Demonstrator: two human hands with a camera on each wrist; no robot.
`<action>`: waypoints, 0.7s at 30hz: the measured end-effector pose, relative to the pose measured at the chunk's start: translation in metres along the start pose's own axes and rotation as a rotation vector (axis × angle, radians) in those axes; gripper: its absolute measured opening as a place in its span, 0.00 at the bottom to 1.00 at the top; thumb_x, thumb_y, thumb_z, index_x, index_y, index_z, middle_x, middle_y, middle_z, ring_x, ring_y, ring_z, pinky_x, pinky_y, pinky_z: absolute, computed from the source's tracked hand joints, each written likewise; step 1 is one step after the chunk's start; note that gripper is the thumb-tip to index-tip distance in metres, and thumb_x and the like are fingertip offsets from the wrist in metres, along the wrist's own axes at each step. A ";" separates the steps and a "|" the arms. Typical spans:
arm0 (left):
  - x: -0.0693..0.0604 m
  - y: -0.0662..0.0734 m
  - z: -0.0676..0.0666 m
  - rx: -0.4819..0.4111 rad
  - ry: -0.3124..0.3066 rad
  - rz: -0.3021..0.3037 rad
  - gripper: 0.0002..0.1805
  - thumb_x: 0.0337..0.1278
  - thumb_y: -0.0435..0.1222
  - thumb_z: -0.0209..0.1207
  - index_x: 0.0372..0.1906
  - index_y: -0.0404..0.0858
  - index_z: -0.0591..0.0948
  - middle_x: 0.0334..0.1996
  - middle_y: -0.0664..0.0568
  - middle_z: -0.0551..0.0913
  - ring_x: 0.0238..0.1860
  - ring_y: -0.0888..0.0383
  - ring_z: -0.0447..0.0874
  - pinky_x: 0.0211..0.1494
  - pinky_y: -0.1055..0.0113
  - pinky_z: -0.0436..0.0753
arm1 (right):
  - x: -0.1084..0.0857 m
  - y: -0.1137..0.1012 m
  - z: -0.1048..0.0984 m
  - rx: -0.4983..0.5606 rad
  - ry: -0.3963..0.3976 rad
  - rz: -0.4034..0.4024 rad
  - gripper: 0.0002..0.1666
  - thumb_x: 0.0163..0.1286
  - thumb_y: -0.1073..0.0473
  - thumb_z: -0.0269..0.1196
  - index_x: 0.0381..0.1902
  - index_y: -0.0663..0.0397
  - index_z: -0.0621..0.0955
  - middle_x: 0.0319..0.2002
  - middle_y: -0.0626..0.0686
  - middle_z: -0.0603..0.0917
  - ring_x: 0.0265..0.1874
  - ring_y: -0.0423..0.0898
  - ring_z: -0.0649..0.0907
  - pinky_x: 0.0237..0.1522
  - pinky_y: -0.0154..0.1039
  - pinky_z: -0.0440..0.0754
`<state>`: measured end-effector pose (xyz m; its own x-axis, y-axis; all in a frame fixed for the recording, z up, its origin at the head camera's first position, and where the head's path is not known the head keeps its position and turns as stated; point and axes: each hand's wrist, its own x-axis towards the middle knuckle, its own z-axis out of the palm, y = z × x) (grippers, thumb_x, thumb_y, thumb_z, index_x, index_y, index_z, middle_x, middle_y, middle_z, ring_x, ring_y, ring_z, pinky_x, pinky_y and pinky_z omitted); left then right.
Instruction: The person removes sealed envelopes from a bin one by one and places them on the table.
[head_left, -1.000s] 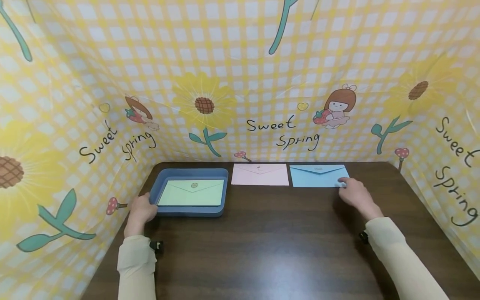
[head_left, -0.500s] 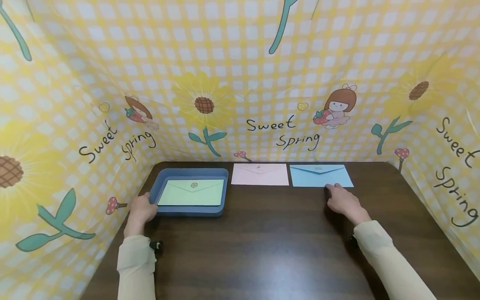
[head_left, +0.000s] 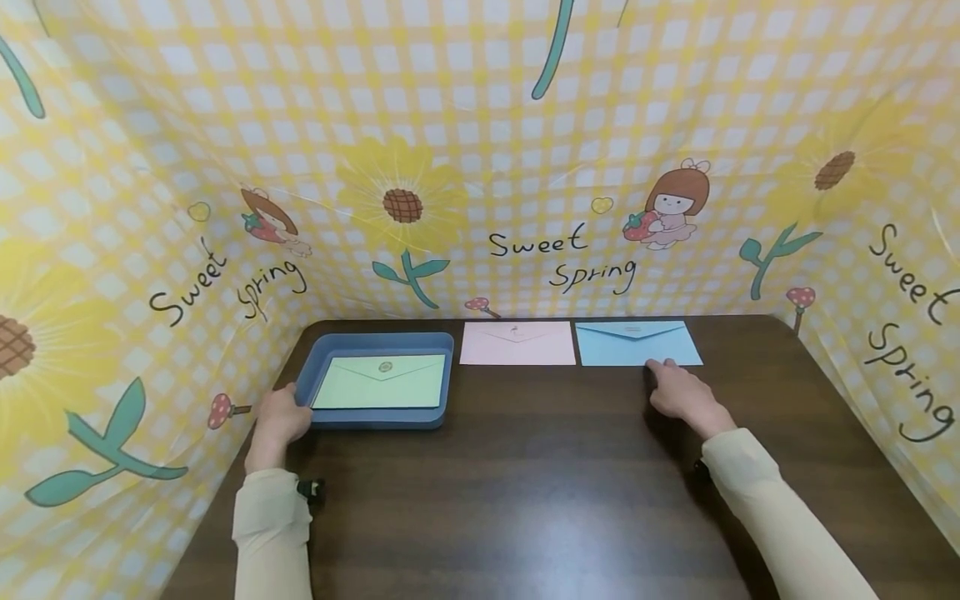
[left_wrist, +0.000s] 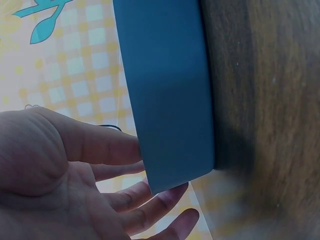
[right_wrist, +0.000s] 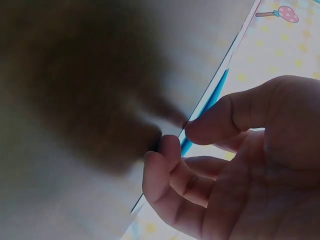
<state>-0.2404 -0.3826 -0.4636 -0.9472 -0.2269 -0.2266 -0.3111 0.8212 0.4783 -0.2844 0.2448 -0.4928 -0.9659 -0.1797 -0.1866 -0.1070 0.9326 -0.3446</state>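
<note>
At the left of the table, a blue tray (head_left: pixel 375 421) holds a light green envelope (head_left: pixel 386 390) with a round seal mark. My left hand (head_left: pixel 281 418) grips the tray's near left corner; in the left wrist view the thumb of that hand (left_wrist: pixel 75 170) meets the tray (left_wrist: pixel 170 95) on one side and its fingers lie on the other. Flat near the back edge is a blue envelope (head_left: pixel 630 350). The fingertips of my right hand (head_left: pixel 684 396) touch its near edge, loosely bent in the right wrist view, where thumb (right_wrist: pixel 212 125) and fingers are slightly apart.
A pink envelope (head_left: pixel 517 350) lies between the tray and the blue envelope. The dark wooden table (head_left: pixel 510 483) extends toward the viewer. A yellow checked cloth (head_left: pixel 465 183) with flower prints rises behind and at both sides.
My right hand has shifted left along the blue envelope, from its right side to the near edge. My left hand stays at the tray, and the head view has tilted slightly.
</note>
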 end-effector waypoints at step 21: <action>-0.001 -0.001 -0.002 0.014 0.010 0.021 0.40 0.62 0.27 0.47 0.76 0.13 0.50 0.72 0.11 0.51 0.74 0.19 0.50 0.75 0.33 0.56 | 0.005 -0.001 -0.007 0.028 -0.011 -0.018 0.38 0.69 0.69 0.49 0.77 0.74 0.64 0.73 0.80 0.61 0.71 0.78 0.65 0.63 0.73 0.70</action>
<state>-0.2395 -0.3839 -0.4623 -0.9543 -0.2150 -0.2078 -0.2902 0.8331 0.4709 -0.2906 0.2456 -0.4869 -0.9612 -0.2002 -0.1897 -0.1177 0.9199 -0.3741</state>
